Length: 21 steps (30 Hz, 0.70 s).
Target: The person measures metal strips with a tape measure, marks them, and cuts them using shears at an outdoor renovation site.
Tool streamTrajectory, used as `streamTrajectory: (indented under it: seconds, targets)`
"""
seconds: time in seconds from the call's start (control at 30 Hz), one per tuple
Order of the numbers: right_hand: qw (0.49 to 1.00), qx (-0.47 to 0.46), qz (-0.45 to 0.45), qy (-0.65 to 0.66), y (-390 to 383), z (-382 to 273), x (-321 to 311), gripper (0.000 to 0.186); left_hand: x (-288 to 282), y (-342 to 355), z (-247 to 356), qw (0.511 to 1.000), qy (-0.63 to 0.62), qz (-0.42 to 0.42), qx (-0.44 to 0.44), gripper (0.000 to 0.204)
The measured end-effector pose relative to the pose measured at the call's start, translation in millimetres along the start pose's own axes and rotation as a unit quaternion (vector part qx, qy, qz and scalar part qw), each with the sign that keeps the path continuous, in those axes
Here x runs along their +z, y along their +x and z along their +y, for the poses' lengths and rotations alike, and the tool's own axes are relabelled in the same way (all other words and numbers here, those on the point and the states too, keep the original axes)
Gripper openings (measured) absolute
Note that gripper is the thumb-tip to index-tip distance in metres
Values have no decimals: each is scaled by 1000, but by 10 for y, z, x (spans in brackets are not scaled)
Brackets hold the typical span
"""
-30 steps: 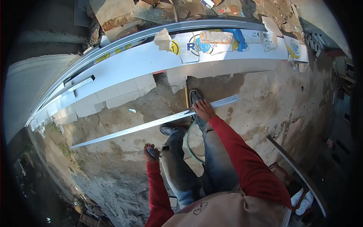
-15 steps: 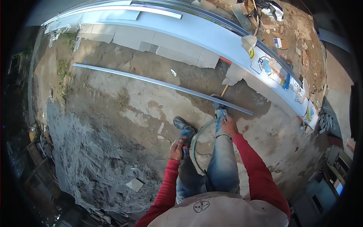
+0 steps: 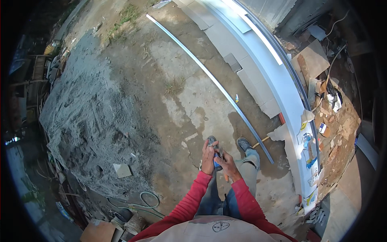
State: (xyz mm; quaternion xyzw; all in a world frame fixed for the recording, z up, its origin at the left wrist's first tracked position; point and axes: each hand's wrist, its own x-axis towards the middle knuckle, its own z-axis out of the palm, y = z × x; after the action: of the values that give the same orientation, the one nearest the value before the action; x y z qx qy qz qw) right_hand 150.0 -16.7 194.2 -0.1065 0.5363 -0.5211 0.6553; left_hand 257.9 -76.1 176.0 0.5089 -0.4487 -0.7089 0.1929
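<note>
My hands are close together in front of my legs. My left hand (image 3: 207, 159) is closed around a small blue and dark object (image 3: 218, 163), too small to name. Against that object, my right hand (image 3: 228, 165) is closed on a tool whose orange handle (image 3: 226, 178) sticks out below the palm; its working end is mostly hidden by the fingers. Beyond my shoes, a long thin metal profile (image 3: 209, 75) lies on the ground, running from the far left toward the right. Neither hand touches it.
A wooden stick (image 3: 261, 141) lies by my right shoe. To the right are a long white panel (image 3: 278, 86) on cardboard (image 3: 225, 44) and rubble (image 3: 336, 141). A grey sand pile (image 3: 96, 137) rises at left, with a green hose (image 3: 150, 200) near its lower edge.
My hands were apart and have come together, the right moving in to the object in the left. My view has turned, so the profile and panel now slant down to the right.
</note>
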Motion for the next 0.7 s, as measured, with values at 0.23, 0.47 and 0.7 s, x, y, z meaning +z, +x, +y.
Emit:
streamTrajectory:
  seconds: [0.23,0.47,0.7]
  targets:
    - [985,102,-46,-130,-84,-691,-299,59,2,680,824,984,-166,54,-29,51]
    - [957,258,-31,-129,-851,-1070,-1389,50,-1366,2975,2149,967,-213,137,18,46]
    - [927,361,47,-86,-1441,-1931,-2000,47,-2463,5160,3345,944,-165,284,40,46]
